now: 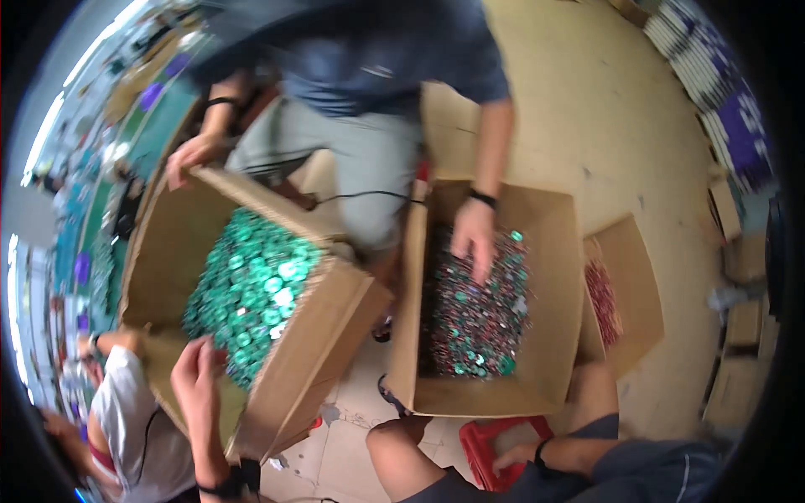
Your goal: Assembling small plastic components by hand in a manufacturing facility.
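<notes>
My left hand (198,373) is raised over the near-left rim of a tilted cardboard box (323,335), its fingers curled together and whatever they hold hidden. Inside that box lies a heap of shiny green round pieces (251,293). Low on the right, my right hand (513,456) grips a red plastic stool (482,453) between my knees. A second cardboard box (549,251) stands ahead of me, holding small reddish and dark bits (470,323) with some green rounds among them. A co-worker's hand (476,235) reaches into it; their other hand (193,155) holds the tilted box's far rim.
A third box (637,293) with red bits (602,293) stands to the right of the middle one. Another person in white (134,419) sits at the lower left, near a long green workbench (159,126). Stacked packages (700,59) line the far right.
</notes>
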Action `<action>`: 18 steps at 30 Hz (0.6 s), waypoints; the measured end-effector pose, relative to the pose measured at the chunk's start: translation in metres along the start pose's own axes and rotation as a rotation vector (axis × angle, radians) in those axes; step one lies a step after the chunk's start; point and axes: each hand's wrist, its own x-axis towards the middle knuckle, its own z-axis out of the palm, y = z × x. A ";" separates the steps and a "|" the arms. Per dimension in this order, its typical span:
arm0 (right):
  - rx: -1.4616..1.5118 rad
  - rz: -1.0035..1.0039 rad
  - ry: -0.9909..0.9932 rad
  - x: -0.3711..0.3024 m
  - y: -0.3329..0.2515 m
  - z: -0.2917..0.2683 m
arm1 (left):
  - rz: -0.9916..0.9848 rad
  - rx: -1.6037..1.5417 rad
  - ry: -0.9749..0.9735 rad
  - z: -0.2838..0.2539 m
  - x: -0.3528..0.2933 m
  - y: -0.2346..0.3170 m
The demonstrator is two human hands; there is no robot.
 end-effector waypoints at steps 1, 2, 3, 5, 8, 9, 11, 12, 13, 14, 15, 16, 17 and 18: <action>0.035 0.186 0.140 -0.009 -0.039 0.025 | -0.025 0.094 -0.058 0.023 -0.003 0.004; 0.041 0.386 0.289 -0.025 -0.093 0.045 | -0.030 0.159 -0.088 0.028 -0.013 0.009; 0.094 0.384 0.301 -0.020 -0.085 0.046 | -0.058 0.179 -0.093 0.033 -0.025 0.021; 0.047 0.477 0.194 0.002 -0.066 0.044 | -0.086 0.221 -0.105 0.031 -0.049 0.012; -0.315 0.611 0.083 0.024 -0.077 0.048 | -0.096 0.408 -0.085 0.057 -0.074 0.036; -0.400 0.534 0.206 0.045 -0.046 0.051 | -0.021 0.432 -0.058 0.062 -0.078 0.032; -0.299 0.513 0.156 0.056 -0.024 0.033 | 0.065 0.457 -0.045 0.071 -0.084 0.025; -0.214 0.503 0.095 0.053 -0.029 0.031 | 0.088 0.418 -0.026 0.076 -0.090 0.028; -0.230 0.466 0.119 0.049 -0.036 0.026 | 0.111 0.377 -0.007 0.079 -0.093 0.029; -0.227 0.462 0.117 0.037 -0.055 0.028 | 0.113 0.381 -0.009 0.080 -0.095 0.028; -0.239 0.489 0.186 0.026 -0.072 0.028 | 0.143 0.367 -0.007 0.081 -0.096 0.026; -0.248 0.516 0.258 0.020 -0.081 0.030 | 0.174 0.350 -0.008 0.082 -0.095 0.025; -0.092 0.592 0.192 0.033 -0.077 0.034 | 0.180 0.345 -0.005 0.071 -0.086 0.011; -0.079 0.608 0.071 0.061 -0.063 0.031 | 0.134 0.308 0.013 0.053 -0.069 -0.018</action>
